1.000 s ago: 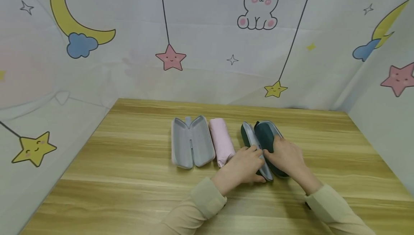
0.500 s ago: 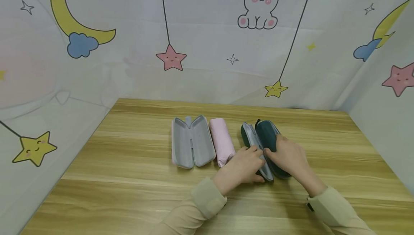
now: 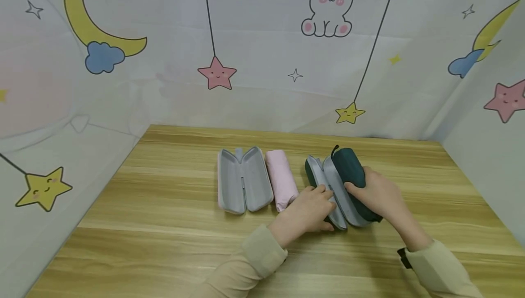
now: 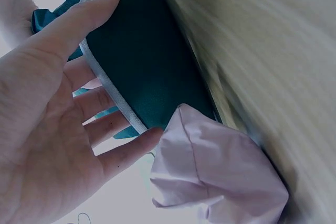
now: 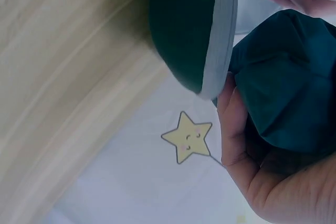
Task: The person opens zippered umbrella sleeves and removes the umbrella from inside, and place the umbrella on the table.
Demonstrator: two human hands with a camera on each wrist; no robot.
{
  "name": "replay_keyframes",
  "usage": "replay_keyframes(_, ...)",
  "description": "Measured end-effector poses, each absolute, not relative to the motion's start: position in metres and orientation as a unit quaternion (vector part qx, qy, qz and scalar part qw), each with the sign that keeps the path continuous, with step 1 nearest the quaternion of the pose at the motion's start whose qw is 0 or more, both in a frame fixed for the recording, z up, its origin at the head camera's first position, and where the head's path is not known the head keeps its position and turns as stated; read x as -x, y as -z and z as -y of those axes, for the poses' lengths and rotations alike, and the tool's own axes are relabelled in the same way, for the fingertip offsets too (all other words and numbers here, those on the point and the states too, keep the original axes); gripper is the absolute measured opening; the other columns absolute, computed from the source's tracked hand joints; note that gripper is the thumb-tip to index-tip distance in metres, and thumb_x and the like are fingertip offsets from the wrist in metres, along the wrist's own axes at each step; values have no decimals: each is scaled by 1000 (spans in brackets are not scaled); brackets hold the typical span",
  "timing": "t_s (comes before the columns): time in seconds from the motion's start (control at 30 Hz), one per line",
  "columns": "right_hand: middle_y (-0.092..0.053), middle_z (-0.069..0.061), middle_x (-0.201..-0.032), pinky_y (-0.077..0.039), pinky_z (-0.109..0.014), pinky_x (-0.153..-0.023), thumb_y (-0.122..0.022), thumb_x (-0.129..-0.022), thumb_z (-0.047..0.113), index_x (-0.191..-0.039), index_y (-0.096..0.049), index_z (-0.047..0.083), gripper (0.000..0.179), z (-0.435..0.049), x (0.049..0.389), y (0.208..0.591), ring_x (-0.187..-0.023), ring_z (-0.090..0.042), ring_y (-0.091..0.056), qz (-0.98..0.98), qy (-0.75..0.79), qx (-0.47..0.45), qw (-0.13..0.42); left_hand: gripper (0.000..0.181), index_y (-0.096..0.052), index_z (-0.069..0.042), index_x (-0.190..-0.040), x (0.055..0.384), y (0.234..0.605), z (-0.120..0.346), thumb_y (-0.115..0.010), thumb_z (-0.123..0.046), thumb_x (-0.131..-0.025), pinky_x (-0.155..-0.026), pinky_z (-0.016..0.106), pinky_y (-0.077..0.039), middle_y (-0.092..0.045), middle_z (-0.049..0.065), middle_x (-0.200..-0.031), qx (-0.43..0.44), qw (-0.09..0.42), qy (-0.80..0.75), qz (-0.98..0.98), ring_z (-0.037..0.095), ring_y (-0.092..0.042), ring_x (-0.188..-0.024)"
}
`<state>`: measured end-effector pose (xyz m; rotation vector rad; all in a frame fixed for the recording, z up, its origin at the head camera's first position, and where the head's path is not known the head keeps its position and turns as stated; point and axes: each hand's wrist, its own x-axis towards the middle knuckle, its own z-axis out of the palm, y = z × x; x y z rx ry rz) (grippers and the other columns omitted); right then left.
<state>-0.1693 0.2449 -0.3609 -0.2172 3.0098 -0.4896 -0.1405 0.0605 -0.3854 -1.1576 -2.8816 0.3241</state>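
Observation:
A dark green zip case (image 3: 338,187) with grey lining lies spread apart on the table. My right hand (image 3: 381,197) grips a dark green folded umbrella (image 3: 348,165), raised and tilted over the case's right half, a black loop at its far end. In the right wrist view, fingers curl round the umbrella's gathered cloth (image 5: 291,85) beside the case (image 5: 184,30). My left hand (image 3: 309,207) holds the case's left half; the left wrist view has its thumb (image 4: 100,6) on the green outside and fingers behind the grey rim. A pink folded umbrella (image 3: 282,177) lies just left.
A second case (image 3: 257,179), grey inside with a pinkish edge, lies spread apart left of the pink umbrella. The wooden table (image 3: 164,225) runs back to a white cloth (image 3: 262,102) printed with stars and a rabbit.
My right hand has drawn the green umbrella up and to the right out of the case's right half, baring the grey lining. The left hand has stayed in place.

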Motion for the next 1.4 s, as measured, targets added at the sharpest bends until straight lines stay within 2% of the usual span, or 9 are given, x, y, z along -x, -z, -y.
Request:
replay_keyframes(0.23,-63,-31,-103,-48,-38,-54,-56,-91,46,-125,-47,-14,69,-259,171,353,-75,-32,-64,-982,175,61,29,48,-65,-32,-121,141,387,-60,-61,-61,-84,-97,28,-47,-55,-7,-138,371,9,-103,923,11,-51,-120)
replay_keyframes(0.83,-63,-30,-97,-45,-37,-54,-54,-91,51,-117,-50,-14,70,-296,182,357,-73,-32,-62,-987,154,42,25,46,-67,-30,-119,142,385,-59,-62,-60,-84,-93,25,-48,-58,-8,-131,373,9,-95,923,10,-52,-114)
replay_keyframes(0.97,-62,-33,-100,-46,-39,-55,-55,-90,51,-120,-48,-15,73,-300,182,362,-75,-36,-62,-989,142,43,24,46,-67,-30,-118,142,385,-59,-62,-60,-84,-91,25,-48,-59,-8,-128,376,10,-93,922,10,-53,-112)
replay_keyframes(1.13,-57,-40,-112,-49,-45,-60,-55,-91,51,-132,-40,-19,83,-302,183,367,-85,-46,-62,-990,130,46,27,45,-68,-29,-117,143,386,-58,-63,-59,-83,-89,24,-48,-60,-8,-126,378,12,-88,921,10,-53,-110)
replay_keyframes(1.4,-58,-38,-111,-48,-43,-57,-54,-90,52,-134,-38,-19,84,-304,187,375,-83,-42,-62,-991,120,39,46,45,-68,-28,-116,143,386,-58,-64,-59,-83,-87,24,-49,-60,-7,-128,381,12,-85,921,10,-53,-111)
